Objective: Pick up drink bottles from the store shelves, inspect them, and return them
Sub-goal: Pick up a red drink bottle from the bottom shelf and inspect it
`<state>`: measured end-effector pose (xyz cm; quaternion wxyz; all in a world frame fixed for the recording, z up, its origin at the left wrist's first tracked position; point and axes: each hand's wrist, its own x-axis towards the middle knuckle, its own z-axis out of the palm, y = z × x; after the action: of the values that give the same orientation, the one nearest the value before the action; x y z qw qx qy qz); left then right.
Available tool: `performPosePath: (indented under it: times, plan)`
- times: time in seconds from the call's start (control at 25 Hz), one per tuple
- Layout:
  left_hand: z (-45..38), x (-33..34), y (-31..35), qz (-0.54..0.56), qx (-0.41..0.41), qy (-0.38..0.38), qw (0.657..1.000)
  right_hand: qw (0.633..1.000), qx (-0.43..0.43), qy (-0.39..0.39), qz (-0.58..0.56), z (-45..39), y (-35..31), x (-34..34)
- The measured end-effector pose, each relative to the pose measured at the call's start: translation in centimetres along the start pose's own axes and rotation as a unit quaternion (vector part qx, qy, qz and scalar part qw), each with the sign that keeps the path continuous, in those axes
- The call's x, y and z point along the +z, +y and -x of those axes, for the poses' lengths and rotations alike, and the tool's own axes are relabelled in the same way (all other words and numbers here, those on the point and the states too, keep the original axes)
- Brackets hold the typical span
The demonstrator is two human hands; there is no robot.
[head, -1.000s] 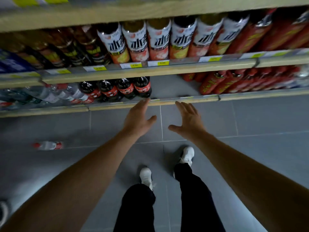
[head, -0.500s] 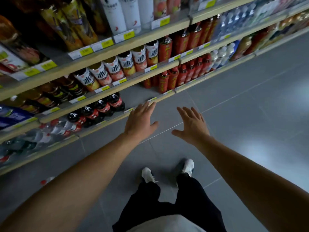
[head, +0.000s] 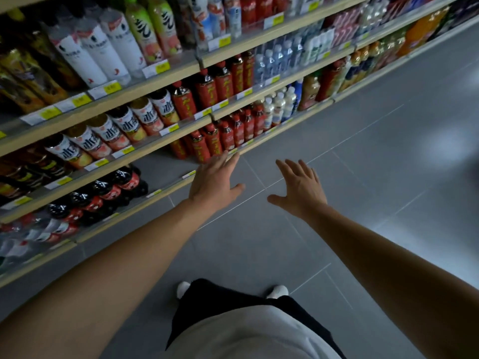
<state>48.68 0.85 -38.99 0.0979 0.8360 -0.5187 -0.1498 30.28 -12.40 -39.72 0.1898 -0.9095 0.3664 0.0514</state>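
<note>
Two hands out in front, both empty — the left hand [head: 213, 183] hangs flat, fingers straight, its fingertips just before the edge of the lowest shelf [head: 166, 189]; the right hand [head: 300, 189] is spread wide over the grey floor tiles [head: 375, 161], its grip slack on nothing. The drink bottles all sit on the shelves: red bottles [head: 207, 146] just beyond the left fingertips, dark cola bottles [head: 103, 190] further left on the same shelf, white-labelled bottles [head: 124, 128] one level up. White shoes [head: 278, 291] show below.
</note>
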Motion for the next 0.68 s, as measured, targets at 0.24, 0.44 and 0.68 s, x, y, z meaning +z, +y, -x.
performPosePath:
  times: [0.24, 0.44, 0.68]
  plan:
    - [-8.2, 1.3, 12.7, 0.014, 0.042, 0.017, 0.999, 0.999, 0.035, 0.042, 0.001, -1.5, 13.6, -7.2]
    - [-19.3, 3.4, 20.1, 0.016, 0.081, 0.016, 0.996, 0.996, 0.051, 0.072, 0.014, -7.5, 23.0, -11.9]
    - [-35.9, 5.0, 27.7, 0.007, 0.097, -0.005, 0.995, 0.996, 0.078, 0.048, 0.023, -17.8, 34.1, -18.2]
